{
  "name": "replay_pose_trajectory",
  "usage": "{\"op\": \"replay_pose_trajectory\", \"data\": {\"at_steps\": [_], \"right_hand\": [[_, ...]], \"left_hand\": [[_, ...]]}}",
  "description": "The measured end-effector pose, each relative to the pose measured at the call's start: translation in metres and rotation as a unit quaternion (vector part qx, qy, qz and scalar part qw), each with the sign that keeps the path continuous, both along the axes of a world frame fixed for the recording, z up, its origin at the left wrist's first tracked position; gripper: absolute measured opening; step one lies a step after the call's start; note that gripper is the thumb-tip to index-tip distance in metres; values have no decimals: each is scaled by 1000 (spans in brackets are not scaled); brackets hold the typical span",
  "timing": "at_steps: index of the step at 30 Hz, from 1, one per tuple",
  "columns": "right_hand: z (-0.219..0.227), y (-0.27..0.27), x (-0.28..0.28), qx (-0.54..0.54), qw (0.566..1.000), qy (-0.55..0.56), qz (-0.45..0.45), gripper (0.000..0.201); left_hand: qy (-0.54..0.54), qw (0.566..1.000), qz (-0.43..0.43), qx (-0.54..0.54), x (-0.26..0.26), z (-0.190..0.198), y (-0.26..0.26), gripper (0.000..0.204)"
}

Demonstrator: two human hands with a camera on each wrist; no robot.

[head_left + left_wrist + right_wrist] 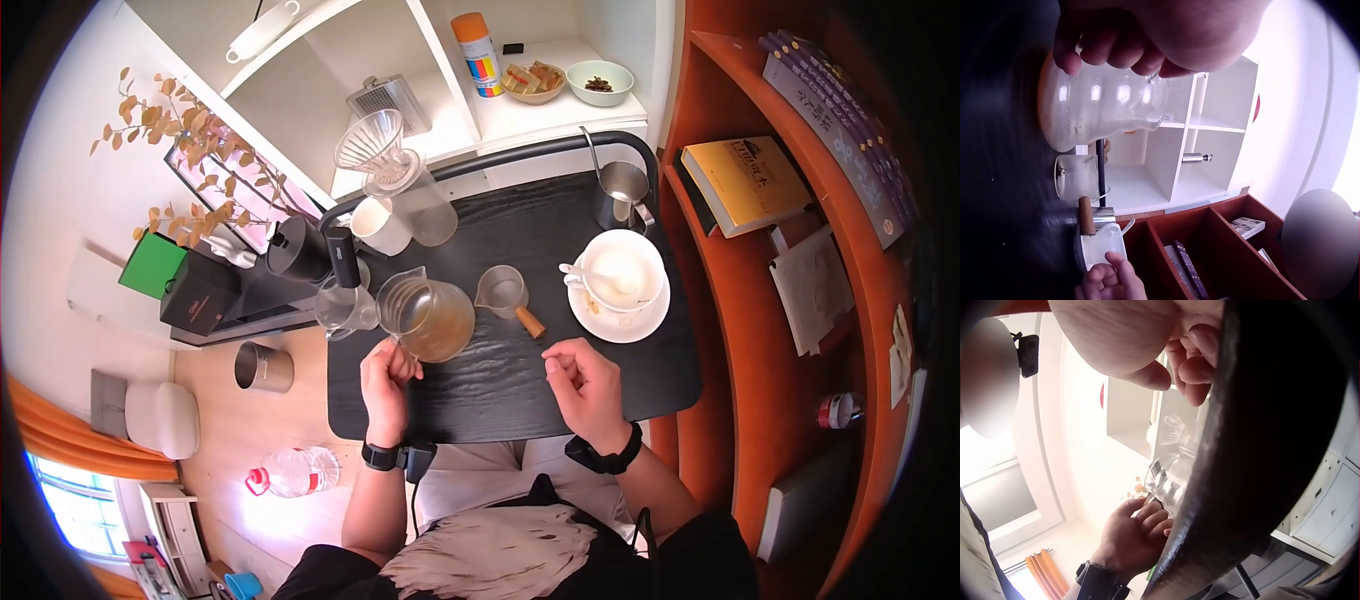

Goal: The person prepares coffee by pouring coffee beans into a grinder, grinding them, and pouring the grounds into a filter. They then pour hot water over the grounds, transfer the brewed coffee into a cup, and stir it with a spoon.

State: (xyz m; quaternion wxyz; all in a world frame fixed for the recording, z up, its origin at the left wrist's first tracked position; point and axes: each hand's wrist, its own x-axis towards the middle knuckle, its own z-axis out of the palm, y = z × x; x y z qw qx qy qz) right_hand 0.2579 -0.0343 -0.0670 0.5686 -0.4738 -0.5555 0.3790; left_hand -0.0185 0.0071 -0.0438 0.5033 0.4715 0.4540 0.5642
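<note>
My left hand [388,392] has its fingers curled at the handle of a glass coffee server [440,325], which stands on the black tray table with a little brownish liquid in it. In the left wrist view the server [1107,103] appears sideways beneath the curled fingers. My right hand [590,392] rests loosely curled at the table's near right, holding nothing. Between and beyond the hands sits a small glass pitcher [502,290] with a wooden handle. Past the right hand, a white cup [640,262] with a white spoon [590,276] inside stands on a saucer [640,332].
A metal milk jug [622,190] stands at the table's far right. At the far left are a clear dripper [368,150] on a glass vessel [437,220], a white mug [375,228] and a black canister [295,250]. A red-brown bookshelf [715,290] borders the right side.
</note>
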Motion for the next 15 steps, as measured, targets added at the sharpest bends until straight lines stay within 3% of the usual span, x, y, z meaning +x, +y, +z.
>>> {"op": "replay_pose_trajectory", "data": {"at_steps": [5, 7, 10, 15], "right_hand": [[0, -1, 1, -6, 1000, 9, 2, 5], [0, -1, 2, -11, 1000, 11, 5, 4], [-1, -1, 1, -8, 1000, 5, 14, 4], [1, -2, 2, -14, 1000, -10, 23, 4]], "left_hand": [[-24, 999, 35, -15, -1, -1, -10, 41], [42, 995, 85, 6, -13, -5, -13, 43], [52, 991, 127, -5, -16, -4, -7, 44], [17, 996, 88, -14, -4, -5, 3, 42]]}}
